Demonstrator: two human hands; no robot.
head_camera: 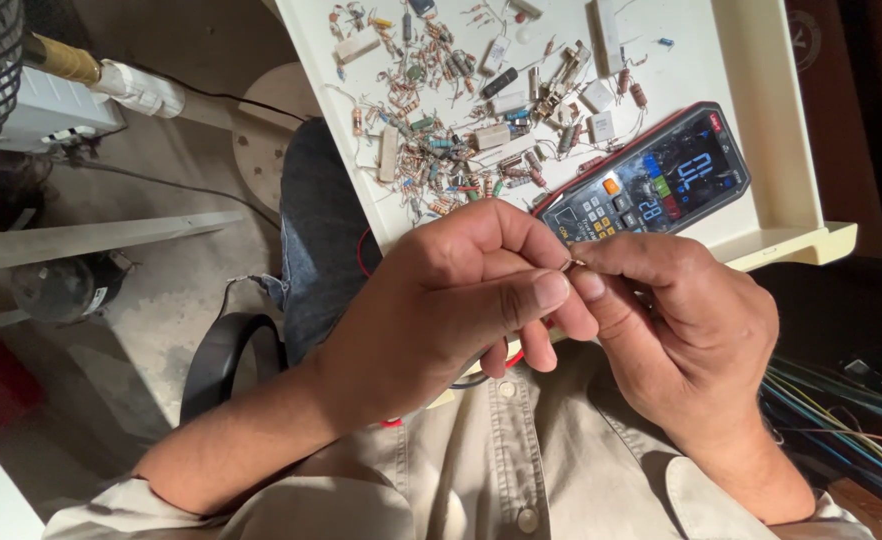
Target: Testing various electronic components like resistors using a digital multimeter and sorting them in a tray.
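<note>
My left hand (461,300) and my right hand (681,320) meet over my lap, fingertips pinched together on a tiny resistor (571,264) whose thin lead shows between them. Red and dark probe wires (481,375) run under my left hand. Just beyond the hands a dark digital multimeter (651,180) with a lit screen lies on a cream tray (771,120). A heap of several loose resistors and other small components (461,130) covers the tray's left part.
A bundle of coloured wires (841,420) lies at the right. At the left are a concrete floor, a white board (81,238), a white power strip (51,110), a round stool (261,140) and a dark curved strap (223,360).
</note>
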